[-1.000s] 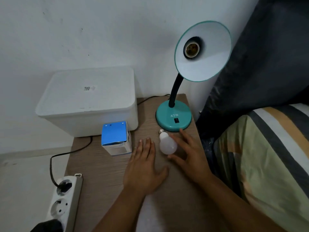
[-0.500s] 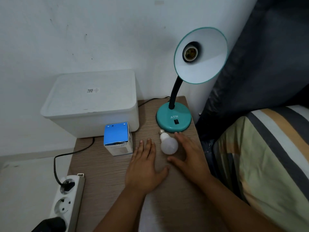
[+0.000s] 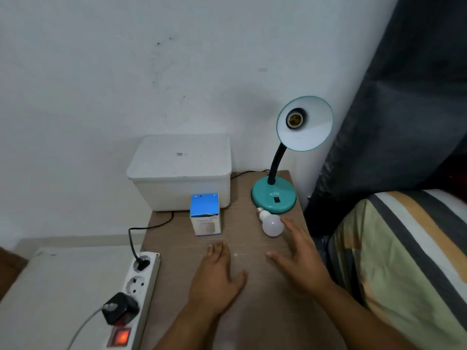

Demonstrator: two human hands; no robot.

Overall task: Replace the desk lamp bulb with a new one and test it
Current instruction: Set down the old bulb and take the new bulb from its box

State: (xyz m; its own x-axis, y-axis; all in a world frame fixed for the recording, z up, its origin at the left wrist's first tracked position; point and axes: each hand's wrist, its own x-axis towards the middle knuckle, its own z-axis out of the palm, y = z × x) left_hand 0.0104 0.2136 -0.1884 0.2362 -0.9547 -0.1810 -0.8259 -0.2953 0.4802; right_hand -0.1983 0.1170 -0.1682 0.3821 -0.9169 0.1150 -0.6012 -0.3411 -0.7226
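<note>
Both my hands lie spread flat, holding nothing: left hand [image 3: 214, 279], right hand [image 3: 300, 258] on the table [image 3: 265, 311]. Just beyond my right fingertips [image 3: 286, 221] rests the bulb [image 3: 271, 224].

A teal desk lamp [image 3: 274, 197] stood at the back right of the wooden worktop [image 3: 252, 311], its shade tilted up and its socket [image 3: 294, 120] bare. A white bulb [image 3: 271, 224] lay on its side just in front of the lamp's base. The right hand [image 3: 300, 258] was spread flat, fingertips beside the bulb. The left hand [image 3: 217, 279] lay flat, near a blue-and-white bulb box [image 3: 205, 214]. A white bin [image 3: 180, 170] sat behind the box. A power strip [image 3: 134, 296] lay at the left edge, its switch glowing red.
</note>
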